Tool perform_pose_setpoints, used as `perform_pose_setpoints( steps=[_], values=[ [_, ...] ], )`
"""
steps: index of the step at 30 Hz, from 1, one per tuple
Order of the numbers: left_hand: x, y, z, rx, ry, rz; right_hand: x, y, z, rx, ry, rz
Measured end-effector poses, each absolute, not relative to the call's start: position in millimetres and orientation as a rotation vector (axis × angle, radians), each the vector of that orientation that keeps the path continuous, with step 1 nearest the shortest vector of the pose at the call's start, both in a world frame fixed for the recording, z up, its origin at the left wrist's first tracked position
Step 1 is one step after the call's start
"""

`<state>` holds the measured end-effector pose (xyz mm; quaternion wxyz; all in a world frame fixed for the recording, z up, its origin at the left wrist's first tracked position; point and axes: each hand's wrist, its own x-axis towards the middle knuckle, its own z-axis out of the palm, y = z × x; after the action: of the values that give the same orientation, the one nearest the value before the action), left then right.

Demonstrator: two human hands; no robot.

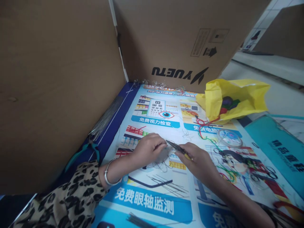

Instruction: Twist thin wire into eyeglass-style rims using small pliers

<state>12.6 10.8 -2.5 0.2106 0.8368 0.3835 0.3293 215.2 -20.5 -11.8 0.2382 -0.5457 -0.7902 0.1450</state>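
My left hand [153, 147], closed in a pinch, holds a thin wire that barely shows between the fingertips. Fine wire loops [162, 166] lie beneath it on the printed sheet. My right hand [196, 156] is wrapped round pliers [176, 146] with dark jaws and yellow handles. The jaw tips point left, close to the left fingertips; whether they touch the wire I cannot tell. Short cut wires [166, 185] are spread just below the hands. A tighter bundle of wires [140, 220] lies at the bottom edge.
Cardboard walls [161, 38] stand left and behind. Teal-handled pliers [82, 153] and long wires [106, 117] rest at left. Small wire pieces [161, 85] line the back. A yellow bag [254, 95] holds coloured yarn. A clear round spool [229, 138] and a teal box [277, 152] lie right.
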Motion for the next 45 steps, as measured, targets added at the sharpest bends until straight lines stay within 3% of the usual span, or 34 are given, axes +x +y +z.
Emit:
perform_pose_setpoints(
  steps=[4, 16, 26, 45],
  values=[
    [11.8, 11.1, -0.7, 2.323, 1.07, 0.883, 213.6, -18.5, -12.0, -1.508, -2.159, 0.442],
    [-8.2, 29.7, -11.5, 2.383, 1.414, 0.493, 225.7, -7.3, -36.1, -1.47, -2.211, 0.079],
    [-3.7, 31.3, -20.3, 2.33, 1.265, 0.607, 218.7, -6.8, -41.0, -1.345, -2.312, -0.12],
    [1.1, 24.5, -17.1, 1.825, 1.176, 0.616, 216.9, -9.0, -40.4, -1.314, -2.301, -0.143]
  ],
)
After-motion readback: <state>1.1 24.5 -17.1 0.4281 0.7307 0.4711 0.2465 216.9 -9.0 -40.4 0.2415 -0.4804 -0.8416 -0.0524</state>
